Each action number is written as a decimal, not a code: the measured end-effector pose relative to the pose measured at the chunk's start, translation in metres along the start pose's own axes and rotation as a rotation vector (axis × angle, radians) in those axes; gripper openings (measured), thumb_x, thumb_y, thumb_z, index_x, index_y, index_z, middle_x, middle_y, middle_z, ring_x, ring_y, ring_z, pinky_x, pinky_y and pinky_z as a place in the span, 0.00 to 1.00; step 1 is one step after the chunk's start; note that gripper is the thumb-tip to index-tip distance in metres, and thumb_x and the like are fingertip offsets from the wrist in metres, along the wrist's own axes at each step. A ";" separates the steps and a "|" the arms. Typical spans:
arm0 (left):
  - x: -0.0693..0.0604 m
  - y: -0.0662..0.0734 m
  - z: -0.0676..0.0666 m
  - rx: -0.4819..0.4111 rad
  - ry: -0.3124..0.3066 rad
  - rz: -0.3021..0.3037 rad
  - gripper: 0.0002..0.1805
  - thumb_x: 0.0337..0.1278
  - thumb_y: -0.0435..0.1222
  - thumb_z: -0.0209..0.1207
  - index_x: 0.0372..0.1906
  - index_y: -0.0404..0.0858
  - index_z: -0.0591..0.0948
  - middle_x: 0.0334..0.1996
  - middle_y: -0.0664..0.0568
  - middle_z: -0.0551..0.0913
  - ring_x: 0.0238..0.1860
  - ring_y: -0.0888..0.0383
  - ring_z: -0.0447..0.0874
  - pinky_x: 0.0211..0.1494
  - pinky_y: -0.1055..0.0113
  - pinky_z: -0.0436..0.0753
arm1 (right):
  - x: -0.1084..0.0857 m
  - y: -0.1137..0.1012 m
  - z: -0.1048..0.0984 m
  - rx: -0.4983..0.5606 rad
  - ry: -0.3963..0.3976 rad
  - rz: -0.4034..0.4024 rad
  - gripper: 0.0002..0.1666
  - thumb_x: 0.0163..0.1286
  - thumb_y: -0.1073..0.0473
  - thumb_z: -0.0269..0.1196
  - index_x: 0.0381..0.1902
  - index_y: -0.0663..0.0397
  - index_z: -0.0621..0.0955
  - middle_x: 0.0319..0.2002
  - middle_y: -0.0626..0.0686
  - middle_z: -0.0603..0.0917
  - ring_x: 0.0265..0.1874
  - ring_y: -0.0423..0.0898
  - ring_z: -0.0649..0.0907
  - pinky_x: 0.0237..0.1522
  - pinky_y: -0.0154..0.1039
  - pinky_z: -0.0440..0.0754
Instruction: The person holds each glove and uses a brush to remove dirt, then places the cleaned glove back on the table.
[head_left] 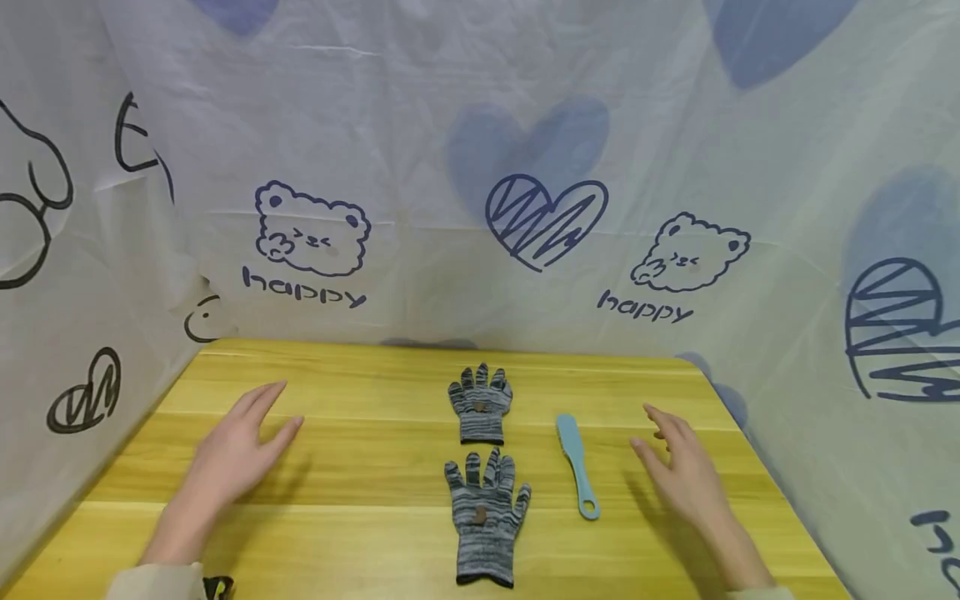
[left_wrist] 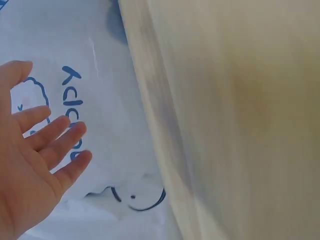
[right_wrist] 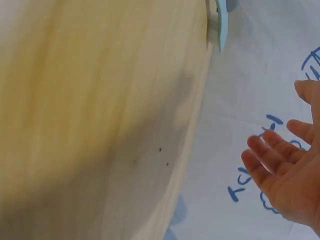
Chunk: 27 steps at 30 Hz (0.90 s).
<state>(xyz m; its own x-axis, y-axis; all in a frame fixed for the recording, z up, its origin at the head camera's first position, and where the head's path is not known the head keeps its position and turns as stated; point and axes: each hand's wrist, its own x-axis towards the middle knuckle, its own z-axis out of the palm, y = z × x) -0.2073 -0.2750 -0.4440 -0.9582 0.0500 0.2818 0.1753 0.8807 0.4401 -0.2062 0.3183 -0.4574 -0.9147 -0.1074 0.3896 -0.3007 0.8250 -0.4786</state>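
Two grey striped knit gloves lie flat, fingers pointing away, one behind the other: the far glove (head_left: pixel 482 421) and the near glove (head_left: pixel 487 546), each with a small brown mark. Right of them lies a light blue brush-like tool (head_left: pixel 576 458) with a holed handle; part of a light blue object (right_wrist: pixel 223 27) shows in the right wrist view. My left hand (head_left: pixel 234 454) hovers left of the gloves, fingers spread, holding nothing; it also shows in the left wrist view (left_wrist: pixel 37 160). Nearest the blue tool, to its right, my right hand (head_left: pixel 686 471) is raised and empty, fingers loosely extended (right_wrist: pixel 290 165).
The yellow wood-grain table (head_left: pixel 360 467) has a white cloth (head_left: pixel 420 283) hanging behind it and at both sides, printed with hearts, bear faces and lettering. A dark band (head_left: pixel 217 587) shows at my left sleeve (head_left: pixel 156 582).
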 end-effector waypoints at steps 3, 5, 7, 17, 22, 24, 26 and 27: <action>0.008 0.005 0.006 -0.098 0.018 0.004 0.37 0.78 0.50 0.55 0.79 0.32 0.63 0.72 0.30 0.67 0.65 0.31 0.72 0.62 0.29 0.74 | 0.002 -0.005 0.004 0.020 -0.011 -0.028 0.34 0.80 0.52 0.61 0.77 0.59 0.68 0.65 0.66 0.75 0.53 0.64 0.82 0.53 0.62 0.84; 0.013 0.008 0.012 -0.169 0.016 0.009 0.36 0.79 0.47 0.56 0.78 0.30 0.64 0.70 0.30 0.70 0.63 0.33 0.75 0.62 0.32 0.77 | 0.004 -0.008 0.008 0.022 -0.025 -0.040 0.34 0.79 0.53 0.62 0.77 0.59 0.68 0.64 0.66 0.77 0.52 0.62 0.83 0.52 0.61 0.85; 0.018 0.012 0.017 -0.227 -0.001 0.006 0.35 0.79 0.46 0.55 0.77 0.28 0.64 0.68 0.30 0.71 0.62 0.34 0.76 0.61 0.35 0.79 | 0.005 -0.011 0.011 0.018 -0.043 -0.044 0.34 0.79 0.54 0.63 0.77 0.58 0.69 0.63 0.65 0.78 0.52 0.61 0.83 0.52 0.60 0.85; 0.045 0.041 0.047 -0.361 -0.094 -0.023 0.34 0.80 0.45 0.54 0.79 0.31 0.62 0.69 0.33 0.72 0.63 0.35 0.77 0.62 0.39 0.81 | 0.011 -0.023 0.028 0.000 -0.144 -0.060 0.34 0.76 0.55 0.66 0.75 0.57 0.71 0.61 0.61 0.80 0.52 0.58 0.83 0.50 0.55 0.86; 0.060 0.057 0.066 -0.425 -0.122 0.000 0.32 0.80 0.42 0.55 0.78 0.31 0.64 0.67 0.34 0.75 0.63 0.35 0.79 0.62 0.41 0.82 | 0.012 -0.028 0.035 -0.008 -0.201 -0.052 0.34 0.76 0.54 0.66 0.75 0.55 0.71 0.63 0.61 0.79 0.53 0.57 0.83 0.49 0.54 0.87; 0.066 0.063 0.075 -0.459 -0.144 0.006 0.31 0.80 0.41 0.55 0.78 0.30 0.65 0.66 0.34 0.76 0.63 0.36 0.79 0.62 0.43 0.82 | 0.013 -0.030 0.037 -0.011 -0.225 -0.049 0.35 0.76 0.54 0.66 0.76 0.54 0.71 0.65 0.61 0.78 0.54 0.58 0.83 0.50 0.55 0.87; 0.072 0.069 0.083 -0.496 -0.171 0.000 0.31 0.80 0.40 0.55 0.78 0.31 0.65 0.66 0.36 0.77 0.63 0.37 0.78 0.61 0.45 0.83 | 0.014 -0.032 0.039 -0.014 -0.247 -0.049 0.35 0.75 0.54 0.67 0.76 0.55 0.71 0.65 0.62 0.77 0.53 0.58 0.84 0.51 0.56 0.87; 0.075 0.072 0.087 -0.508 -0.182 -0.003 0.30 0.80 0.40 0.55 0.77 0.31 0.66 0.65 0.36 0.78 0.63 0.38 0.79 0.60 0.46 0.84 | 0.014 -0.033 0.040 -0.017 -0.258 -0.051 0.36 0.75 0.55 0.67 0.76 0.55 0.71 0.65 0.63 0.76 0.53 0.58 0.84 0.51 0.56 0.87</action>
<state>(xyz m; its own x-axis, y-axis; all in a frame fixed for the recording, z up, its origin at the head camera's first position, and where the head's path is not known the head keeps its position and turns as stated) -0.2859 -0.1666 -0.4655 -0.9746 0.1687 0.1471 0.2165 0.5443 0.8105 -0.2200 0.2677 -0.4675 -0.9377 -0.2852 0.1986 -0.3456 0.8240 -0.4489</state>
